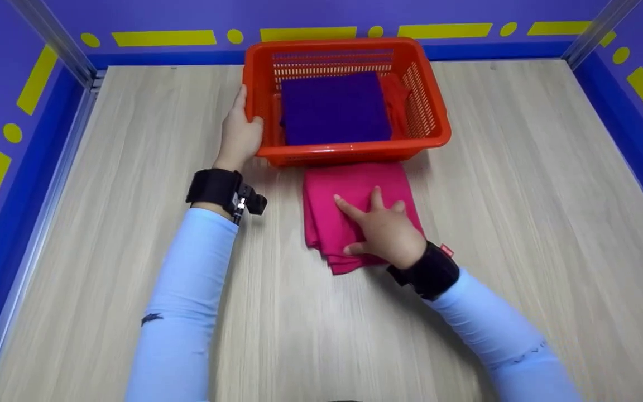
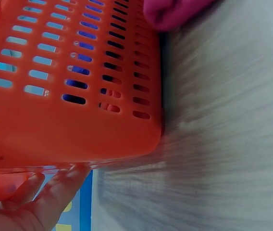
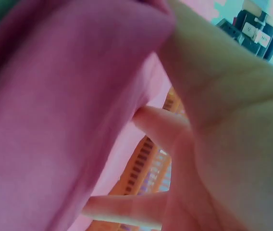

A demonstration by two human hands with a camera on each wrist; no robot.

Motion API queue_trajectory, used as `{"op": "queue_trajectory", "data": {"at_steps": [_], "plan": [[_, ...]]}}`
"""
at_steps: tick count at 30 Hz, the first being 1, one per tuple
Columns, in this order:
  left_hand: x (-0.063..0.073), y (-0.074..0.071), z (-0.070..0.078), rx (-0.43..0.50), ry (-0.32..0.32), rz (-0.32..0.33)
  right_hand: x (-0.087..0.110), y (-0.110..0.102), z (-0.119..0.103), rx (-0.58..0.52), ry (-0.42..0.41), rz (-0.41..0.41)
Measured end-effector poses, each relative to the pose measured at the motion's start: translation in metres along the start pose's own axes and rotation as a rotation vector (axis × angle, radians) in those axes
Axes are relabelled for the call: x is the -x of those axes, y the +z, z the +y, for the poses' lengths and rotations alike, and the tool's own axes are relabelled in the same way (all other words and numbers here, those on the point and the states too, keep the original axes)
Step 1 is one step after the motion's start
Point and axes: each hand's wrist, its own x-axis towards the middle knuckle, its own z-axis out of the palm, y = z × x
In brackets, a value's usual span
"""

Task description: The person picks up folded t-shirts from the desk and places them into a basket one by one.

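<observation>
A red-orange plastic basket (image 1: 349,149) with slotted walls stands at the back of the table. My left hand (image 1: 239,134) holds its left side, thumb over the rim and fingers along the outer wall; in the left wrist view those fingers (image 2: 62,190) lie against the plastic. In front of the basket lies a folded pink cloth (image 1: 335,181), its far edge close under the basket's near rim. My right hand (image 1: 391,234) rests on this cloth with fingers spread. The right wrist view shows fingertips touching the pink fabric (image 3: 64,106).
Inside the basket lie a folded dark purple cloth (image 1: 335,109) and a red cloth (image 1: 397,106) at its right. Blue-purple panels with yellow marks (image 1: 307,34) wall the wooden table (image 1: 522,195) at the back and both sides.
</observation>
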Motion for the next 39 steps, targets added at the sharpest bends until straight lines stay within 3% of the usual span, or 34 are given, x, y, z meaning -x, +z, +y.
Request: {"op": "queue_trajectory", "data": {"at_steps": [4, 12, 15, 19, 23, 26, 30, 34, 39], "plan": [[0.0, 0.0, -0.001, 0.031, 0.013, 0.02, -0.005, 0.0, -0.012, 0.009, 0.01, 0.011], [0.005, 0.002, -0.003, 0.212, 0.049, 0.149, -0.009, 0.001, -0.02, 0.02, 0.022, 0.007], [0.01, 0.001, -0.003, 0.324, 0.028, 0.136, -0.007, 0.002, -0.019, 0.021, 0.006, 0.027], [0.022, -0.002, -0.003, 0.407, -0.003, 0.059, -0.003, 0.0, -0.013, -0.024, -0.033, 0.03], [0.044, -0.007, -0.005, 0.382, -0.015, -0.015, 0.003, -0.01, 0.005, -0.179, -0.102, -0.035], [0.062, -0.007, -0.006, 0.427, -0.027, -0.053, 0.007, -0.018, 0.028, -0.335, -0.21, -0.042], [0.089, -0.001, -0.011, 0.523, -0.077, -0.038, 0.011, -0.02, 0.065, -0.571, -0.317, -0.005], [0.113, 0.012, -0.021, 0.527, -0.192, -0.021, 0.012, -0.013, 0.095, -0.816, -0.241, 0.043], [0.136, 0.03, -0.027, 0.642, -0.35, -0.194, 0.007, -0.002, 0.111, -1.112, -0.092, 0.103]]}}
